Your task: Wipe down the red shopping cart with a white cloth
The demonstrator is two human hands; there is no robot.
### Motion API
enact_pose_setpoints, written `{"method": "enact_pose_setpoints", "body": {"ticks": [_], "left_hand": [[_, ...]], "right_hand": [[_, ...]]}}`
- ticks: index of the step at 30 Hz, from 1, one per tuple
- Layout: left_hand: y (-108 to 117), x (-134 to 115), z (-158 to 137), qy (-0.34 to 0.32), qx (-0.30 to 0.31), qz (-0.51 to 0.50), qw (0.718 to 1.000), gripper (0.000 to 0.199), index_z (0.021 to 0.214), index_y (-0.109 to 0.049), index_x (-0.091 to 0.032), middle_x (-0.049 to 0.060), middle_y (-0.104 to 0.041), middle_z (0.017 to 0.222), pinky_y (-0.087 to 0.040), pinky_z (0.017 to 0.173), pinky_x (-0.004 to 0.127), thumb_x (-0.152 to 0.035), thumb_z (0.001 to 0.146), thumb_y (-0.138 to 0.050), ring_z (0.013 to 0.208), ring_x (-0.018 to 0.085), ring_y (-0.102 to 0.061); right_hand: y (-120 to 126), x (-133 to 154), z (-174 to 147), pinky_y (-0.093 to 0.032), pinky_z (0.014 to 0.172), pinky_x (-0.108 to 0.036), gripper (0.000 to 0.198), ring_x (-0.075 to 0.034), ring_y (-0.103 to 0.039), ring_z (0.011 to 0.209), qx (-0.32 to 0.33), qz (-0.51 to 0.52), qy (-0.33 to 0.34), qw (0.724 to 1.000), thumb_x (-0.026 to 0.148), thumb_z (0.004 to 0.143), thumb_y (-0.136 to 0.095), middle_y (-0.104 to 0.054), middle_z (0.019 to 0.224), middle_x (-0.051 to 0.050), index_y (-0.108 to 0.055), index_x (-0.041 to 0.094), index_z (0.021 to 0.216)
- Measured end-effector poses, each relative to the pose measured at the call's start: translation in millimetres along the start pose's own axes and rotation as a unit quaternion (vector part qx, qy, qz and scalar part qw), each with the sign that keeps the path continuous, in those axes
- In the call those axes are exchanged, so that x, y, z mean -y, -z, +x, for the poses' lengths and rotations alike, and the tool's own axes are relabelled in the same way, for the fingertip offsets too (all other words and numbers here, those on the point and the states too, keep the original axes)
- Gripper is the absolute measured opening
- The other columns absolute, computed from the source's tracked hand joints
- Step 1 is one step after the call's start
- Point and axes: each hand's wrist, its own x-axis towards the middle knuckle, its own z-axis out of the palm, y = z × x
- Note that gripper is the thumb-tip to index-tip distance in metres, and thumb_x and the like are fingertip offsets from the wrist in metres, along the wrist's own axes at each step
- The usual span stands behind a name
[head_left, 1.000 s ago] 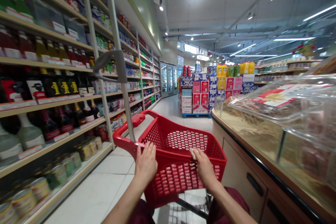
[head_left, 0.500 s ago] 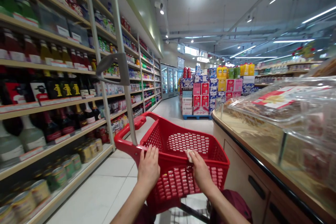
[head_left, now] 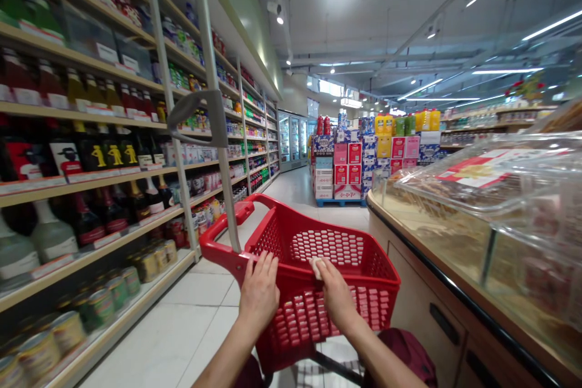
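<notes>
A red plastic shopping cart (head_left: 336, 309) with a perforated basket stands in front of me, its tall metal pole and grey handle (head_left: 200, 118) rising at the left. My left hand (head_left: 260, 288) grips the near rim by the pole, fingers laid over the edge and thumb hidden. Pinched under the fingers of my right hand (head_left: 336, 294) is a small white cloth (head_left: 317, 267), pressed against the same rim further right. Whether it is cloth or tissue is hard to tell. No goods show inside the basket.
Shelves of bottles and cans (head_left: 109, 218) line the left side. A wooden counter (head_left: 422, 285) with clear plastic food covers (head_left: 500, 170) runs close along the right. Stacked drink boxes (head_left: 348, 163) stand on a blue pallet ahead, with glass-door coolers (head_left: 291, 136) beyond.
My right hand has slid left along the rim with the white cloth, closer to my left hand. The cart has shifted very slightly right; my left hand keeps its place on it.
</notes>
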Motion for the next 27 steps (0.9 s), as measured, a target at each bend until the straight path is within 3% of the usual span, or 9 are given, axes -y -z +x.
{"method": "enact_pose_setpoints", "body": {"ticks": [4,9,18,24,27], "left_hand": [[-1,-4,0,0.006,-0.004,-0.001,1.000,0.051,0.117,-0.049,-0.012,0.008,-0.047,0.125,-0.020,0.104,0.042,-0.011,0.067,-0.038,0.121,0.023,-0.035],[1,-4,0,0.005,0.003,0.007,1.000,0.051,0.117,-0.049,-0.011,0.008,-0.048,0.125,-0.019,0.104,0.042,-0.012,0.067,-0.037,0.121,0.023,-0.036],[-7,-3,0,0.002,-0.003,0.005,1.000,0.052,0.117,-0.049,-0.013,0.008,-0.047,0.126,-0.018,0.104,0.043,-0.013,0.067,-0.039,0.121,0.023,-0.035],[-3,-8,1,-0.002,-0.001,0.010,1.000,0.051,0.117,-0.049,-0.012,0.008,-0.047,0.126,-0.017,0.105,0.043,-0.012,0.067,-0.037,0.121,0.023,-0.035],[0,-8,1,-0.004,0.001,0.010,1.000,0.051,0.117,-0.049,-0.012,0.008,-0.047,0.126,-0.018,0.105,0.042,-0.011,0.068,-0.037,0.121,0.023,-0.035]], "right_hand": [[5,0,-1,-0.036,0.097,-0.034,0.063,-0.016,-0.045,0.113,-0.011,-0.005,-0.025,1.000,-0.007,0.061,-0.031,-0.053,0.118,-0.008,-0.053,0.019,0.114],[-6,23,3,-0.036,0.098,-0.033,0.062,-0.016,-0.042,0.116,-0.002,0.019,0.014,1.000,-0.006,0.063,-0.031,-0.048,0.123,-0.008,-0.051,0.018,0.116],[20,-21,-5,-0.037,0.096,-0.035,0.057,-0.017,-0.047,0.111,-0.019,-0.027,-0.058,0.998,-0.005,0.065,-0.030,-0.054,0.117,-0.010,-0.055,0.016,0.111],[1,10,0,-0.035,0.098,-0.034,0.063,-0.015,-0.041,0.117,-0.003,0.003,0.005,1.000,-0.006,0.062,-0.029,-0.048,0.123,-0.007,-0.052,0.018,0.114],[1,6,-3,-0.036,0.098,-0.033,0.064,-0.015,-0.042,0.116,-0.009,0.005,0.005,1.000,-0.006,0.061,-0.030,-0.049,0.123,-0.007,-0.051,0.018,0.116]]}}
